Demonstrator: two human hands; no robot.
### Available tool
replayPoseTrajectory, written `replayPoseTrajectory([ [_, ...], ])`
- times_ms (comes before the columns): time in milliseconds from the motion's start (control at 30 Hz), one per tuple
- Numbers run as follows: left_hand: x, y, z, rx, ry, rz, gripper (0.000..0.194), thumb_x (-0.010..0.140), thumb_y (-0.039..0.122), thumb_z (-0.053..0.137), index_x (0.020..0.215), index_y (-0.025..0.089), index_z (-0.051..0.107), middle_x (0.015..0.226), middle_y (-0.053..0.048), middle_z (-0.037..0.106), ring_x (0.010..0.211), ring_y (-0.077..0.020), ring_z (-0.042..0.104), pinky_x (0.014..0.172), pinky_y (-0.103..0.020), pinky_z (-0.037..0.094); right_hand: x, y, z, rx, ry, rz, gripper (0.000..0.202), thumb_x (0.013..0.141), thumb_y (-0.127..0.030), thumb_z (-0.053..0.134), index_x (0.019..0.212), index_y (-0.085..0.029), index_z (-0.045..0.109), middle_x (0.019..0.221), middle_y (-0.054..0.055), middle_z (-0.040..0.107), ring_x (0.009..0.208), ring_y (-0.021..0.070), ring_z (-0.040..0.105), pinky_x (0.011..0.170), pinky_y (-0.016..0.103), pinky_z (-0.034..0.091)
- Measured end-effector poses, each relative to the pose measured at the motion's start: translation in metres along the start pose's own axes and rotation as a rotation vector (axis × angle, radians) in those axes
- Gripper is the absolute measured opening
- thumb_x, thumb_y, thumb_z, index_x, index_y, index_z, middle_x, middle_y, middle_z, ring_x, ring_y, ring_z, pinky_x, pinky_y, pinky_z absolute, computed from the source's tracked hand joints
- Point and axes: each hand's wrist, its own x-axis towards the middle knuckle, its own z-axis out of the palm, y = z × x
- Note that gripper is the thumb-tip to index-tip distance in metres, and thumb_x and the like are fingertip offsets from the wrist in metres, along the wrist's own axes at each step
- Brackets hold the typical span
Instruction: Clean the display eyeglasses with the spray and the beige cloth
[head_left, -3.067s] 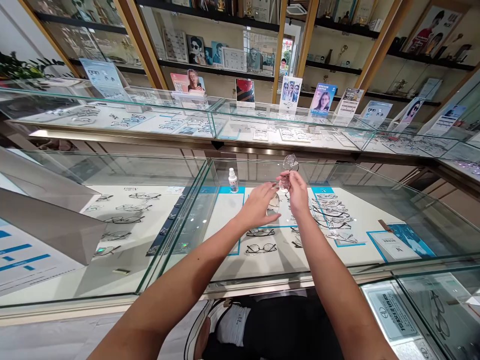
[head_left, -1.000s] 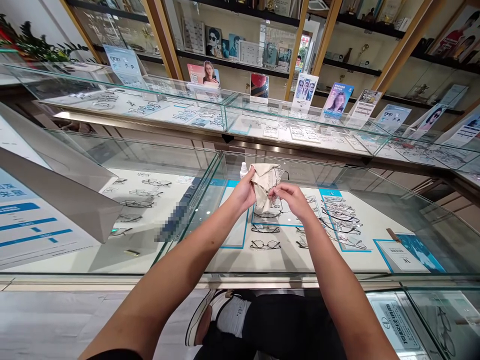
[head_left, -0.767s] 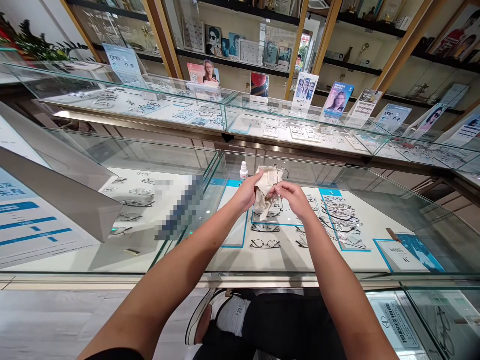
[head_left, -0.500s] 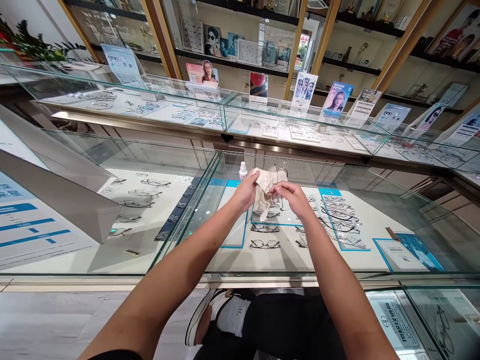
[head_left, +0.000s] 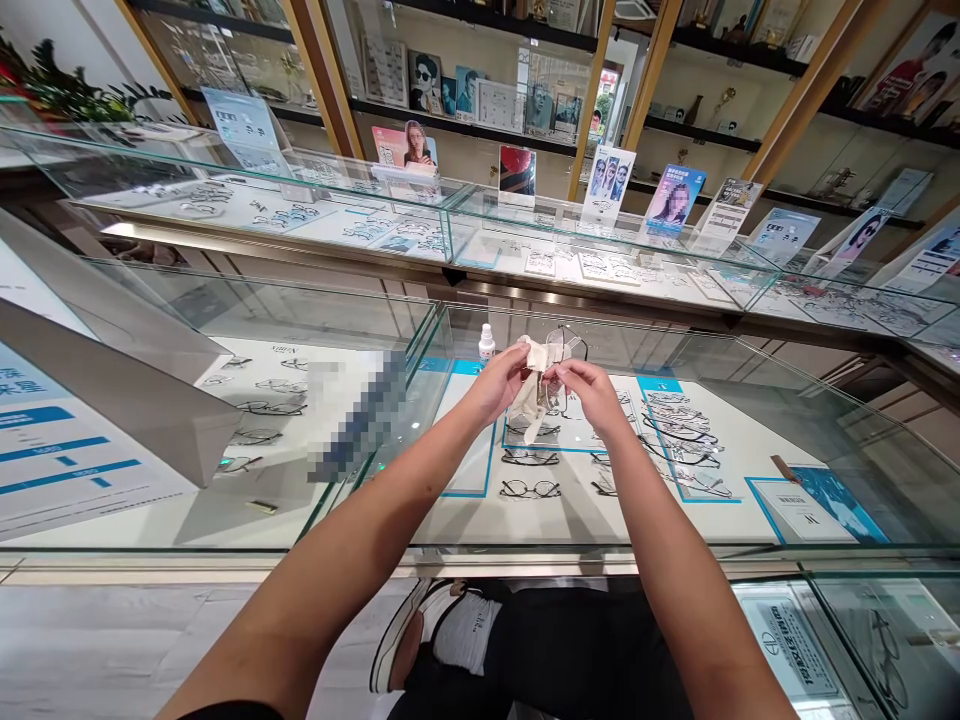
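Cream cloth (head_left: 531, 408), soft and crumpled, was pinched in the left hand (head_left: 500, 382), caught between thumb and fingers at its top, while its loose end hung down to the right of that hand. The right hand (head_left: 590, 392) had its fingertips closed on a pair of thin dark-rimmed, clear-lensed eyeglasses (head_left: 573, 346), gripping them near the middle of the frame, so that one lens rose above the fingertips and the other dropped below. Both things were up in the air over the clear glass display counter (head_left: 517, 560), the eyeglasses just right of the cloth; whether the cloth pressed on a lens could not be told. The frame stood on end, its long axis close to upright, with the upper end leaning away and to the right. One cloth and one pair of eyeglasses were in the two hands. A single white plastic bottle with a white cap (head_left: 487, 345) stood upright just beyond the left hand. Nearer the person, two dark-rimmed spectacle frames (head_left: 530, 488) showed fully in a column below the cloth, and a third was partly covered by it; the crowded rows farther right overlapped too much to count.
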Motion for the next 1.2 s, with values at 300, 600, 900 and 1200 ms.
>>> replayPoseTrajectory([
  [300, 0.004, 0.01, -0.004, -0.158, 0.017, -0.029, 0.027, 0.076, 0.01, 0.056, 0.098, 0.014, 0.071, 0.089, -0.008, 0.076, 0.096, -0.0263, 0.076, 0.101, -0.046, 0.06, 0.0, -0.003, 0.0, -0.003, 0.032, 0.001, 0.036, 0.09, -0.059, 0.07, 0.087, -0.024, 0.079, 0.088, 0.005, 0.079, 0.081, 0.0217, 0.063, 0.075, 0.035, 0.05],
  [600, 0.004, 0.005, -0.004, -0.05, 0.096, -0.009, 0.017, 0.082, 0.013, 0.074, 0.1, 0.015, 0.072, 0.098, -0.009, 0.08, 0.099, -0.027, 0.078, 0.097, -0.042, 0.062, -0.001, -0.001, 0.001, -0.011, -0.042, -0.003, 0.035, 0.092, -0.057, 0.069, 0.086, -0.024, 0.079, 0.089, 0.006, 0.078, 0.083, 0.0214, 0.064, 0.076, 0.034, 0.05],
  [900, 0.007, 0.002, -0.012, -0.053, 0.104, 0.009, 0.019, 0.09, 0.032, 0.078, 0.089, 0.014, 0.07, 0.079, -0.006, 0.073, 0.08, -0.0211, 0.073, 0.086, -0.036, 0.061, 0.0, 0.001, 0.001, -0.005, -0.068, -0.003, 0.035, 0.092, -0.057, 0.069, 0.088, -0.023, 0.08, 0.089, 0.006, 0.079, 0.084, 0.021, 0.065, 0.077, 0.034, 0.049],
  [1200, 0.002, 0.004, -0.009, 0.132, 0.043, 0.039, 0.048, 0.07, 0.046, 0.095, 0.082, 0.019, 0.056, 0.069, 0.004, 0.063, 0.055, -0.0102, 0.058, 0.055, -0.024, 0.051, -0.001, 0.006, 0.004, 0.002, -0.152, 0.022, 0.038, 0.093, -0.058, 0.07, 0.09, -0.021, 0.079, 0.091, 0.006, 0.077, 0.087, 0.0204, 0.066, 0.083, 0.034, 0.05],
])
